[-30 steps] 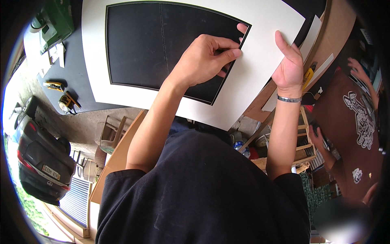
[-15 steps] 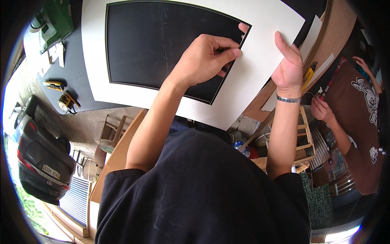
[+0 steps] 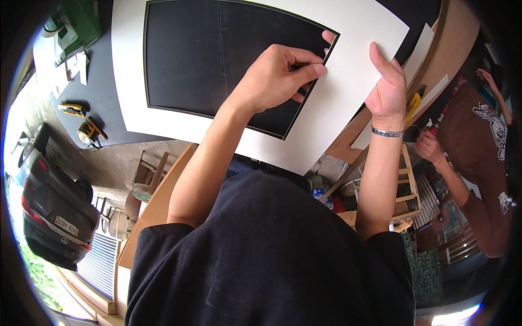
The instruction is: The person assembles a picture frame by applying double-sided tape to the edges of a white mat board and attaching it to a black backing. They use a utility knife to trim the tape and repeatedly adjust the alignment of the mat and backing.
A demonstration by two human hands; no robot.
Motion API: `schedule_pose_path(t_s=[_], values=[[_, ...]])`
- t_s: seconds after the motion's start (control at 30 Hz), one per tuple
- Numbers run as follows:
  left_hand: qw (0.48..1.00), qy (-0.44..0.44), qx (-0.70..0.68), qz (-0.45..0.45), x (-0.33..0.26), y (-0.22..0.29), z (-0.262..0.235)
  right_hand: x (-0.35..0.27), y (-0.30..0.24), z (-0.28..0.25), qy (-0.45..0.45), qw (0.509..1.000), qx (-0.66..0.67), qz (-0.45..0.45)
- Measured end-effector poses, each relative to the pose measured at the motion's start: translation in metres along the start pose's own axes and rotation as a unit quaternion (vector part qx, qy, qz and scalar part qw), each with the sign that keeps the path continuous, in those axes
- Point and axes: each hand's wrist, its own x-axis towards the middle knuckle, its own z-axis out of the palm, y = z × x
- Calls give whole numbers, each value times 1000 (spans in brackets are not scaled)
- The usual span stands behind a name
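A white picture mat board point(image 3: 168, 124) with a dark-edged rectangular window lies tilted over a black work surface point(image 3: 185, 60). My left hand point(image 3: 277, 76) pinches the window's right inner edge between thumb and fingers, some fingertips passing beneath it. At the board's right outer edge, my right hand point(image 3: 389, 92) supports it from below, palm up. Its thumb stands raised above the white face, and its other fingers are mostly hidden under the board. Fingertips show in the window's upper right corner, apparently from that same hand.
A yellow utility knife point(image 3: 414, 103) rests beyond my right wrist, by a brown board point(image 3: 457, 32). A yellow cutter point(image 3: 72, 110) and a tape measure point(image 3: 89, 134) lie at left, below a green machine point(image 3: 76, 32). A co-worker in brown point(image 3: 473, 141) is at right.
Both hands keep their hold on the mat board. The whole scene has shifted very slightly in view, and the co-worker's hand at right has moved a little.
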Motion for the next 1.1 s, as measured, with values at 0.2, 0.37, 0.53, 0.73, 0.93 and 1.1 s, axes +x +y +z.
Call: schedule_pose_path(t_s=[0.2,0.37,0.53,0.73,0.93,1.1], values=[[1000,2,-5,3,0,-1,0,0,0,-1,8,1000,-11,0],[1000,2,-8,-2,0,0,0,0,0,2,5,1000,-12,-6],[1000,2,-5,1,0,1,-1,1,-3,-2,-13,1000,-4,8],[1000,2,2,6,0,0,-1,1,-2,-4,-16,1000,-3,8],[1000,7,9,6,0,0,0,1,-1,-7,-27,1000,-3,11],[1000,8,3,0,1,2,0,0,-2,-4,-18,1000,6,12]])
